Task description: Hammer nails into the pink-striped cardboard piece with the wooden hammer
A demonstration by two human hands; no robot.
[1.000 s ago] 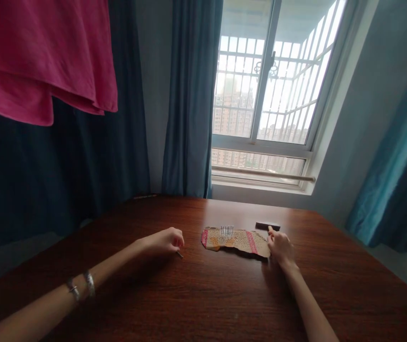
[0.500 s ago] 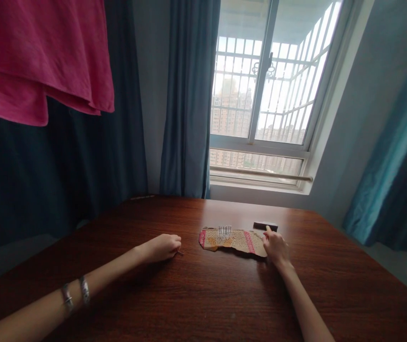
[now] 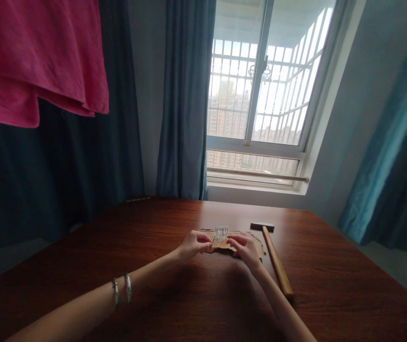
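Observation:
A patterned piece of cardboard point(image 3: 222, 240) with pink bands lies on the dark wooden table point(image 3: 175, 289), and several thin nails point(image 3: 221, 231) stand upright in it. My left hand point(image 3: 195, 243) rests at the cardboard's left end with its fingers curled together; whether it holds anything I cannot make out. My right hand point(image 3: 246, 248) lies on the cardboard's right part, fingers bent and pressing it down. A hammer point(image 3: 275, 259) with a wooden handle and dark head lies on the table just right of my right hand, untouched.
Behind the table are a barred window point(image 3: 260, 99) and blue curtains point(image 3: 184, 99) on both sides. A pink cloth point(image 3: 39, 57) hangs at the upper left. The table's far edge runs below the window sill.
My left hand moved right from the bare table to the cardboard's left end. My right hand left the hammer, whose handle now shows on the table, and shifted left onto the cardboard.

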